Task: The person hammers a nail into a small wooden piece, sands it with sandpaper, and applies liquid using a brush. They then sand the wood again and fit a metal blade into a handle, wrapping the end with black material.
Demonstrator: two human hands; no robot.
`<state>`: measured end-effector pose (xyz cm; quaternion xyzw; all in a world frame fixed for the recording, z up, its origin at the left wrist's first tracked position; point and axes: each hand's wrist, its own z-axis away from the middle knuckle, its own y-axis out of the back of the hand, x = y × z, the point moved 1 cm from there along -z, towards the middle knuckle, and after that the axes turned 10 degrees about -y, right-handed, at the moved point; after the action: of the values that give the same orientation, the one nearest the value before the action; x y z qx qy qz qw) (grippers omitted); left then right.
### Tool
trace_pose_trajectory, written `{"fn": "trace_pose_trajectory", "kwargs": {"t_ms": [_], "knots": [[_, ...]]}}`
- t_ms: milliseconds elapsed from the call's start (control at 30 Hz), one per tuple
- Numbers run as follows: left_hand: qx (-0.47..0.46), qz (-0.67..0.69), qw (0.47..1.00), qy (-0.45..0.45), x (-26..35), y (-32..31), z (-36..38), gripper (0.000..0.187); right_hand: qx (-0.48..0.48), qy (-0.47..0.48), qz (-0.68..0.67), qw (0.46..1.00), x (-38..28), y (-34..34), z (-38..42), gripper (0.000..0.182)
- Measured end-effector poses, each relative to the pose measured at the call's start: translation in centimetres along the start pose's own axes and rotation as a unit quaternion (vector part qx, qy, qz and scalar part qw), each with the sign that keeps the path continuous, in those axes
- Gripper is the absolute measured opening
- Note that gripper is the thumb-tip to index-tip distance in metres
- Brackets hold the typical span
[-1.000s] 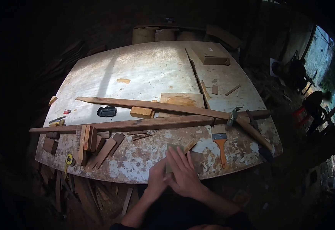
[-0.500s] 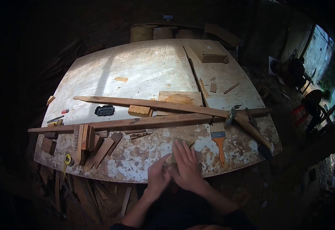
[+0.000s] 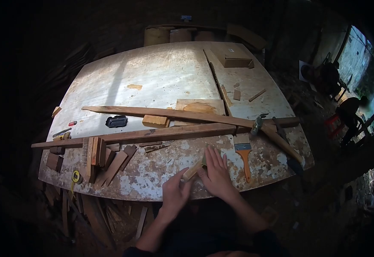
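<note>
A small pale wooden block (image 3: pixel 192 171) is gripped by my left hand (image 3: pixel 176 190) above the front edge of the worn workbench (image 3: pixel 148 171). My right hand (image 3: pixel 217 175) has its fingers stretched out beside the block's far end, with the thumb close to the wood. A small greenish patch (image 3: pixel 204 160) shows by the right fingers; what it is I cannot make out. To the right of that hand lies a paintbrush (image 3: pixel 244 160) with an orange handle. A claw hammer (image 3: pixel 277 139) rests across the wooden bars farther right.
Two long wooden bars (image 3: pixel 165 133) cross the bench. Wood offcuts (image 3: pixel 95 156), a yellow tape measure (image 3: pixel 76 176) and a black tray (image 3: pixel 116 121) are at left. A cardboard box (image 3: pixel 237 61) sits at the back right. A person (image 3: pixel 349 115) is in the background at right.
My right hand has shifted right and uncovered more of the block, its fingers now spread slightly. My left hand still holds the block, which shows more plainly.
</note>
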<state>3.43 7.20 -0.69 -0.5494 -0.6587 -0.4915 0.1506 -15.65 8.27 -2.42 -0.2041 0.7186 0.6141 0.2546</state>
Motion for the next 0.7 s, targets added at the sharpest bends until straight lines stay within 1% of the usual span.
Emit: {"fn": "trace_pose_trajectory", "kwargs": {"t_ms": [67, 100, 167, 200, 233, 267, 333, 367, 467, 500, 567, 600, 633, 667, 700], "knots": [[0.004, -0.009, 1.000, -0.016, -0.3, -0.2, 0.0, 0.044, 0.011, 0.070, -0.006, 0.997, -3.2, 0.2, 2.2, 0.092], [-0.003, -0.002, 1.000, -0.003, -0.5, 0.0, 0.3, 0.045, -0.009, 0.113, -0.022, 0.993, -4.8, 0.7, 3.3, 0.091], [-0.014, 0.013, 1.000, 0.019, -0.9, 0.2, 0.6, 0.047, -0.031, 0.077, -0.011, 0.997, -3.3, 1.2, 2.1, 0.094], [-0.005, 0.011, 1.000, 0.013, -0.9, 0.1, 0.8, 0.047, -0.043, 0.055, -0.005, 0.998, -2.1, 1.3, 1.3, 0.095], [0.006, 0.011, 1.000, 0.007, -0.7, -0.3, 0.9, 0.048, -0.012, -0.008, -0.002, 1.000, -0.7, 0.9, -0.1, 0.093], [0.017, 0.012, 1.000, 0.002, -0.5, -0.6, 1.0, 0.048, -0.006, 0.007, 0.005, 1.000, -0.5, 0.3, 0.7, 0.091], [0.014, 0.016, 1.000, 0.011, -0.2, -0.6, 0.3, 0.047, 0.009, 0.045, 0.023, 0.999, -3.1, 0.3, 2.2, 0.088], [0.006, 0.016, 1.000, 0.020, -0.2, -0.3, 0.4, 0.046, -0.008, 0.108, -0.020, 0.994, -5.0, 0.6, 3.4, 0.086], [-0.014, 0.005, 0.999, 0.035, -0.4, 0.2, 0.6, 0.045, -0.044, 0.067, -0.018, 0.997, -2.8, 1.3, 1.5, 0.088], [0.001, 0.009, 1.000, 0.023, 0.2, 0.2, 0.5, 0.045, -0.046, -0.007, -0.014, 0.999, -1.5, 1.2, -0.3, 0.090], [0.009, 0.006, 1.000, 0.019, 0.1, 0.0, 0.5, 0.044, -0.030, 0.025, -0.014, 0.999, -1.5, 0.3, 1.0, 0.090], [0.014, 0.004, 1.000, 0.017, -0.1, -0.2, 0.3, 0.044, -0.022, 0.041, -0.015, 0.999, -2.6, 0.3, 1.6, 0.091], [0.009, 0.002, 1.000, 0.018, -0.2, 0.0, 0.3, 0.044, -0.023, 0.097, -0.042, 0.994, -4.6, 0.4, 3.0, 0.092], [0.004, -0.001, 1.000, 0.018, -0.4, 0.3, 0.2, 0.044, -0.045, 0.146, -0.040, 0.987, -5.6, 0.8, 3.7, 0.095], [-0.001, -0.004, 1.000, 0.016, -0.5, 0.5, 0.1, 0.044, -0.053, 0.126, -0.027, 0.990, -4.8, 0.8, 3.1, 0.096]]}}
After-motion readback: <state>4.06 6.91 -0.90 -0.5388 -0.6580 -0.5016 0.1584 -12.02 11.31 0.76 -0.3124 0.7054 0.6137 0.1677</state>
